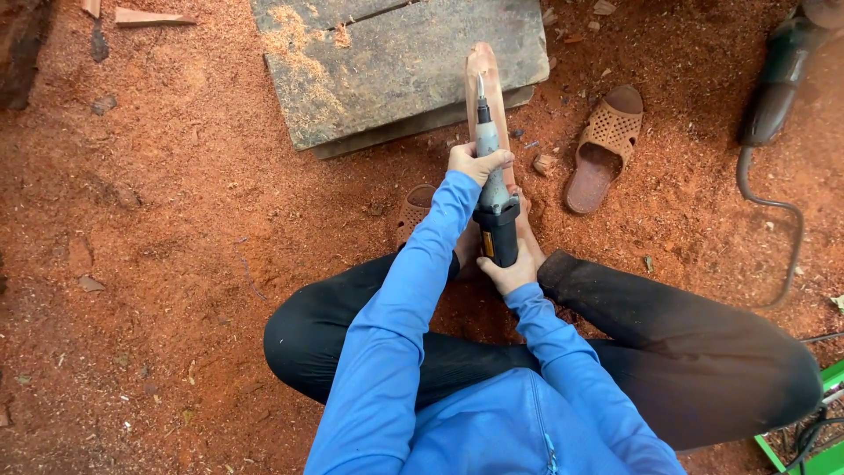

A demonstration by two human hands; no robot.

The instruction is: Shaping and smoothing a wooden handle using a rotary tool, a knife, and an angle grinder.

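Observation:
I sit on a sawdust floor in blue sleeves and black trousers. A long grey and black rotary grinder (492, 167) points away from me, its thin bit on a narrow reddish wooden piece (485, 75). That piece leans from my feet up onto a grey plank. My left hand (475, 162) grips the grinder's front barrel. My right hand (508, 269) wraps its black rear end near my lap. The lower part of the wooden piece is hidden behind the tool and my hands.
A thick grey plank (387, 62) dusted with sawdust lies ahead. A brown perforated slipper (605, 148) lies to the right, another (413, 211) under my left arm. A dark green power tool (778, 79) with a cable sits at top right. Wood scraps (145, 16) lie at top left.

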